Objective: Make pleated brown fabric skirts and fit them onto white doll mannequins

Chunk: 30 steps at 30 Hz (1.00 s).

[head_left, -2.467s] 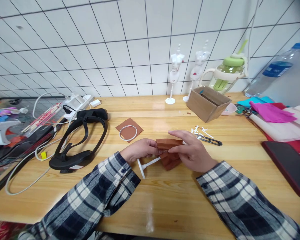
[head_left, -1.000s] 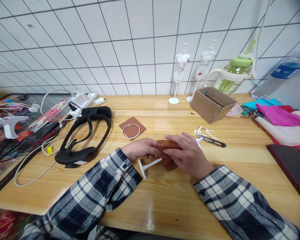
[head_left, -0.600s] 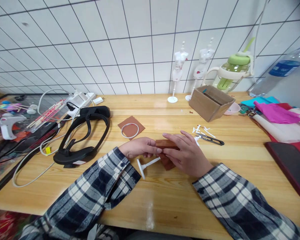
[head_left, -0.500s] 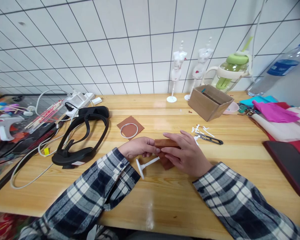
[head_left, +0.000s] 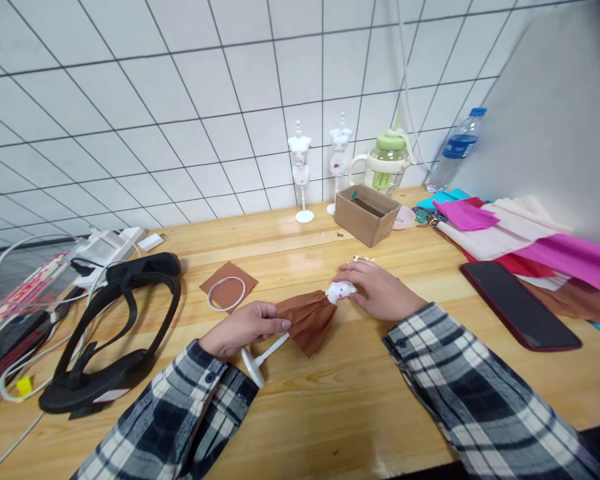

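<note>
A small white mannequin on a stand (head_left: 260, 353) lies on its side on the wooden table (head_left: 340, 413), wearing a pleated brown paper skirt (head_left: 307, 317). My left hand (head_left: 240, 328) is closed, pinching the skirt's lower left edge. My right hand (head_left: 377, 290) is closed round the mannequin's white torso (head_left: 339, 290) at the skirt's top. Both sleeves are dark plaid.
A brown paper square with a white ring (head_left: 229, 292) lies behind my left hand. A black headset (head_left: 115, 333) and cables sit left. Two upright mannequins (head_left: 301, 167), a cardboard box (head_left: 367, 213), a green-lidded jug (head_left: 385, 163), a bottle (head_left: 453, 150), a dark phone (head_left: 517, 303) and coloured paper (head_left: 510, 233) stand behind and right.
The view has swung right and pulled back. The brown paper, held folded flat between both hands before, is now fanned out as a skirt, and the mannequin's white torso shows under my right hand.
</note>
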{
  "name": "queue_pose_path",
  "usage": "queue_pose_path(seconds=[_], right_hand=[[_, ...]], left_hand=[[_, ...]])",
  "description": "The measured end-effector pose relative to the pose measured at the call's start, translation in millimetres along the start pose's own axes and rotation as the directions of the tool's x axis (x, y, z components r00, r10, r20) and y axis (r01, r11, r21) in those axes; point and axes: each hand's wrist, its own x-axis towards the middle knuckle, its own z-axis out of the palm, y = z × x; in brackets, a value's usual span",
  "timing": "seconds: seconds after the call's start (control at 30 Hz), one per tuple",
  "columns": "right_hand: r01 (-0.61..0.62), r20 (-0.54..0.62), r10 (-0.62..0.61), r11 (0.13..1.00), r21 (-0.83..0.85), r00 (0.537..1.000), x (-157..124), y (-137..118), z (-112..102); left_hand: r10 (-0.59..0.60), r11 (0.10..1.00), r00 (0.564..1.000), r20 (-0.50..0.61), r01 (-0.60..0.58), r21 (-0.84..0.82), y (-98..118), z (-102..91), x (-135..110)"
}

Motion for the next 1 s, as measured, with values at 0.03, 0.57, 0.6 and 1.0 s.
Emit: queue_pose_path(seconds=[0.03,0.57,0.6,1.0], right_hand=[[-0.006,-0.017,0.006,1.000,0.010,1.000,2,-2,3],[-0.105,-0.719,0.068,0.994,-0.007,0.691,6,-28,-4],[-0.085,-0.761,0.126,0.992,0.093,0.636,6,-31,-1],[-0.214,0.384,0.242,-0.522,0.826,0.891,9,-109,36]], left_hand=[[0.010,0.999,1.000,-0.009,-0.010,0.031,2,-0.9,-2],[0.234,0.939,0.934,-0.268,-0.145,0.313,11,38.4,-29],[0.275,0.947,0.896,-0.349,-0.190,0.260,10,40.1,-25],[0.278,0.954,0.664,-0.694,-0.277,0.117,1,54.4,-7]])
